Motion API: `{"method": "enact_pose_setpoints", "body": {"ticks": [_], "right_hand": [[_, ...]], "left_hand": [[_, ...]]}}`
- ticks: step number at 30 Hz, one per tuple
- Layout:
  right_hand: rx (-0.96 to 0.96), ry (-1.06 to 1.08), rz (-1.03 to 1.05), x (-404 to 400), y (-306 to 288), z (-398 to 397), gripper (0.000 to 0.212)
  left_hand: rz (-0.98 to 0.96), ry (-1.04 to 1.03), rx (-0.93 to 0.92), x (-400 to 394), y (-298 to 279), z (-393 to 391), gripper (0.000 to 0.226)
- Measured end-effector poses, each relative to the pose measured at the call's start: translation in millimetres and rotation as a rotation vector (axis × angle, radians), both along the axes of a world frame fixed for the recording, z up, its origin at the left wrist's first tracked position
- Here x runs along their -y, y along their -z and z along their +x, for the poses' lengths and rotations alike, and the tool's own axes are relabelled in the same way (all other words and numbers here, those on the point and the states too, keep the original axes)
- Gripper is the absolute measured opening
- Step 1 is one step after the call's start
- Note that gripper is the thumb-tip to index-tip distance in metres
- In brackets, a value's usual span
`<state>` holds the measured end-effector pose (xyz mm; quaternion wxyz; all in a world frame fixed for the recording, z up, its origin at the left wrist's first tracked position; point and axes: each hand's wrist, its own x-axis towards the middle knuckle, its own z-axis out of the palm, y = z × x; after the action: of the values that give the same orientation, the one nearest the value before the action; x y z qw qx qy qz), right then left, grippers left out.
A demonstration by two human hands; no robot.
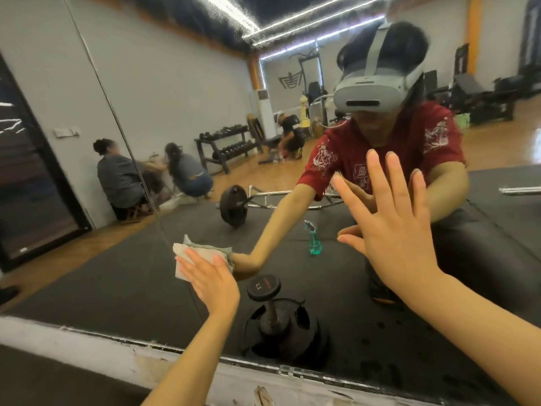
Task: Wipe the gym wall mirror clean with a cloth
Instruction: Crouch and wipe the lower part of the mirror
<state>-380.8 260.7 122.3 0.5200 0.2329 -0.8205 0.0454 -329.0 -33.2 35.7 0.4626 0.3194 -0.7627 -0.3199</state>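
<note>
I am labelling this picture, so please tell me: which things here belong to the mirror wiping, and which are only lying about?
For the job: cloth under left hand; mirror; right hand flat on the glass; reflected spray bottle.

Lying about: dumbbell, barbell, dumbbell rack, all reflections.

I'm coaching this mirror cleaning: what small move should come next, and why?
Probably sweep the left hand and its cloth sideways across the mirror; the cloth is already pressed flat on the glass while the right hand braces open-palmed.
</note>
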Motion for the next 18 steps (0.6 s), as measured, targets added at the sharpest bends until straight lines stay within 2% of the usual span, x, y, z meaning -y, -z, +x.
{"method": "enact_pose_setpoints", "body": {"ticks": [4, 6, 9, 14, 16, 18], "right_hand": [[0.0, 0.0, -0.006, 1.0, -0.2, 0.5, 0.107], [-0.005, 0.0, -0.012, 1.3, -0.4, 0.5, 0.107], [-0.013, -0.006, -0.017, 1.8, -0.3, -0.5, 0.107], [-0.026, -0.014, -0.014, -0.1, 0.0, -1.5, 0.107], [-0.023, -0.012, -0.01, -0.6, -0.1, -0.9, 0.108], [-0.025, -0.006, -0.007, -0.6, -0.1, -0.9, 0.108]], "left_hand": [[-0.301, 0.018, -0.092, 3.8, -72.2, -9.7, 0.068], [-0.364, 0.007, -0.138, 4.8, -93.5, -16.2, 0.067], [-0.435, 0.024, -0.136, 2.7, -71.6, -18.4, 0.067], [-0.532, 0.078, -0.001, -16.1, 20.8, -9.5, 0.065], [-0.51, 0.085, 0.002, -20.4, 23.0, -9.6, 0.064], [-0.478, 0.078, -0.062, -19.0, -6.5, -14.9, 0.066]]}}
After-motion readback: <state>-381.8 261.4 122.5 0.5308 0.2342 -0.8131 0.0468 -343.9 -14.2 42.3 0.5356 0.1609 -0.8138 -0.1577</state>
